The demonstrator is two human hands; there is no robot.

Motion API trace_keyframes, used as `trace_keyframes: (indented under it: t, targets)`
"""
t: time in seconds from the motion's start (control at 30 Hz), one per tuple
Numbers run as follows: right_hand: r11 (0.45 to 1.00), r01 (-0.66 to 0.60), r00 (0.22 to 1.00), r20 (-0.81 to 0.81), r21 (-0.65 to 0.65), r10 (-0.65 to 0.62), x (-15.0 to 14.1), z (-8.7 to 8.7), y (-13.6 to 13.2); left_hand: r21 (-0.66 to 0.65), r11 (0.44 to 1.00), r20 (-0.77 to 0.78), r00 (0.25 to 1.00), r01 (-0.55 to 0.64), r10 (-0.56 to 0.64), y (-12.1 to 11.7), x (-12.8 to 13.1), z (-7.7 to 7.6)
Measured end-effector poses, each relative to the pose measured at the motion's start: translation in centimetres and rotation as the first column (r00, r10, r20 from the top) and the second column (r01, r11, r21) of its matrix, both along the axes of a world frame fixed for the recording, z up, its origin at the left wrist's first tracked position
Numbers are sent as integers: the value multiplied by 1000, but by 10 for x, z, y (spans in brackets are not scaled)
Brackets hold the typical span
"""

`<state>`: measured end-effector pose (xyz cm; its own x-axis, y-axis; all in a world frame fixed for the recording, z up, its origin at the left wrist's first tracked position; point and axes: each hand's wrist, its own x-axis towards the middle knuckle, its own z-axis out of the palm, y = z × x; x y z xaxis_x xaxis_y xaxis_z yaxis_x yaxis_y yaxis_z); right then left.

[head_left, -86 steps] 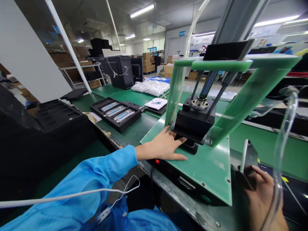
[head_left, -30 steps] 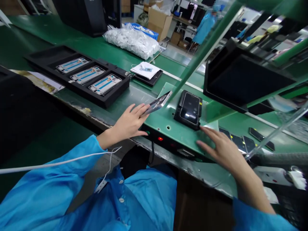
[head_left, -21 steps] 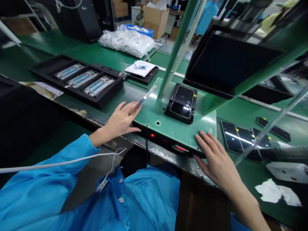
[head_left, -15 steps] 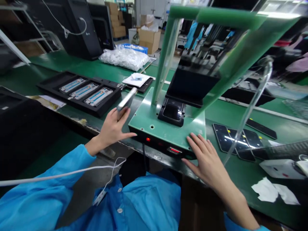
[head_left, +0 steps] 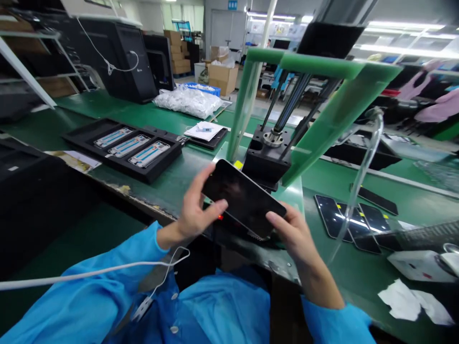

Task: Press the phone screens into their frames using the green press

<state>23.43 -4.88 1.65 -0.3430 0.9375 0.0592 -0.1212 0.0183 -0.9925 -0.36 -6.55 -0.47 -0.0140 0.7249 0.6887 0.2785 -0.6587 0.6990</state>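
Observation:
A dark-faced smartphone (head_left: 245,198) is held tilted between both hands, its glossy black side toward me. My left hand (head_left: 199,205) is closed on its left end, thumb across the front. At the lower right corner my right hand (head_left: 292,231) grips it with the thumb on the face. Directly behind the phone stands a green-framed press (head_left: 321,67), whose black press block (head_left: 267,160) is down over the base. The phone and my hands hide most of the base's front, though a small red light shows below my left thumb.
A black tray (head_left: 143,174) with three opened phone bodies lies to the left. Several dark phones (head_left: 330,215) with yellow tags rest at right, behind a clear tube (head_left: 362,167). Crumpled tissue (head_left: 399,298) is near the right front; a bag of clear plastic (head_left: 190,101) sits behind.
My left hand has brought the phone rightward in front of the press and turned its dark face toward me. My right hand has left the base and taken hold of it. The press block has come down.

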Motion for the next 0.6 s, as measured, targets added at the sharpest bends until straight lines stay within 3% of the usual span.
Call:
trace_keyframes:
  t: [0.03, 0.1, 0.2, 0.27, 0.47, 0.6]
  targets:
    - [1000, 16, 999, 49, 19, -17, 11, 0, 3, -73, 997, 27, 1000, -3, 5, 9, -8, 5]
    - [999, 28, 991, 132, 41, -33, 27, -1, 9, -223, 967, 1, 992, 121, -124, 29, -23, 14]
    - [997, 32, 979, 198, 64, -44, 34, -1, 12, -440, 830, -23, 920, 343, -392, 49, -32, 20]
    - [997, 15, 977, 209, 80, -32, 31, 1, 12, -484, 781, 2, 893, 394, -450, 54, -32, 21]
    - [996, -14, 979, 206, 85, -4, 29, 5, 12, -471, 816, -52, 912, 336, -406, 48, -33, 23]
    - [999, 6, 981, 195, 42, -14, 30, 5, 11, -419, 829, -80, 895, 370, -439, 47, -37, 23]
